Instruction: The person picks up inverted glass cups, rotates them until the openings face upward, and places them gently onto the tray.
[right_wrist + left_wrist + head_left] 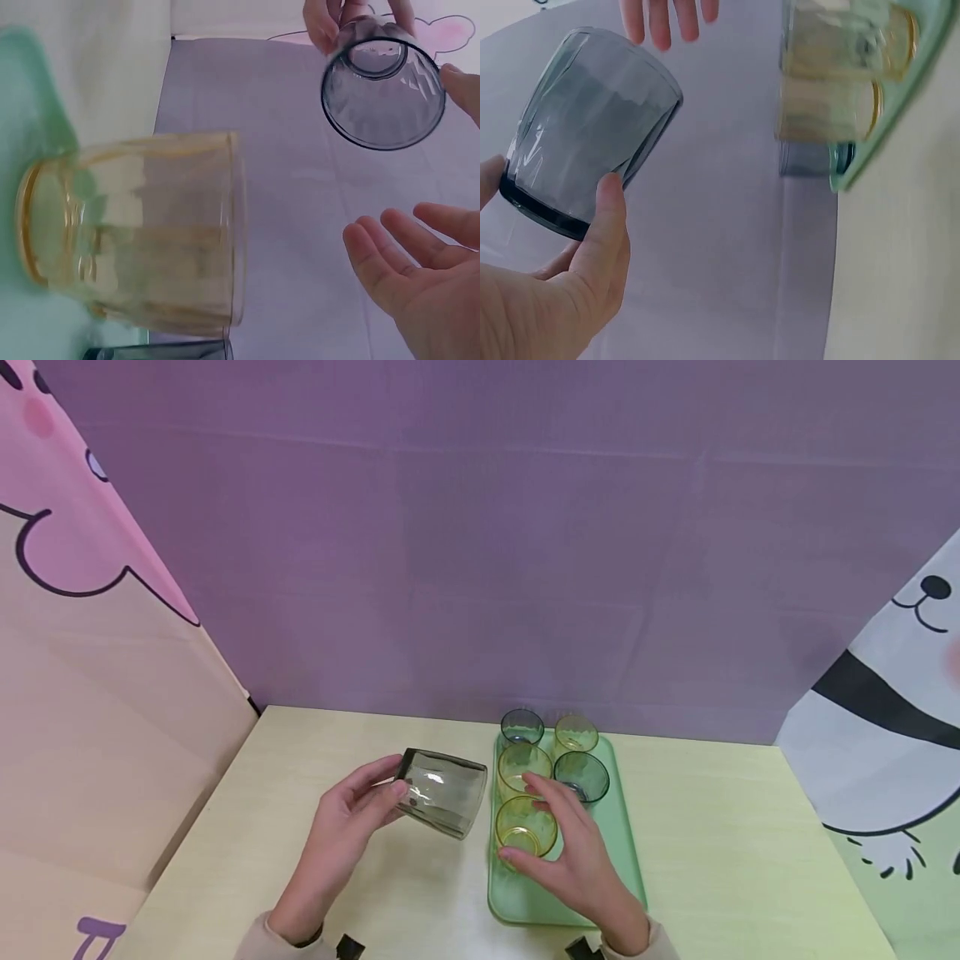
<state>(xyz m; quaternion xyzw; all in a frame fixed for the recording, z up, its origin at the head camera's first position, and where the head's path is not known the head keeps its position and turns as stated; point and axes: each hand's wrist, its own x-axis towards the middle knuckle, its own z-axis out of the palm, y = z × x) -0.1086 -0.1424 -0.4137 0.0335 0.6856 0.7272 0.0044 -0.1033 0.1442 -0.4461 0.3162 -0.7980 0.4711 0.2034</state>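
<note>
My left hand [337, 831] grips a smoky grey drinking glass [446, 793] near its thick base. The glass lies tilted on its side above the table, its mouth towards the right; the left wrist view shows thumb and fingers around the bottom of this grey glass [592, 127]. My right hand [573, 852] hovers over the green tray [618, 860] with fingers and thumb spread, holding nothing. Below it, the front yellow glass [527, 818] stands upright on the tray. In the right wrist view, the fingers [405, 262] are apart from both the yellow glass [157, 232] and the grey one.
Behind the front glass on the tray stand two more yellow glasses [517, 760] and two dark grey glasses [582, 770], close together. The pale wooden table [720, 843] extends to both sides. A purple cloth backdrop [525, 568] rises at its far edge, with printed side panels.
</note>
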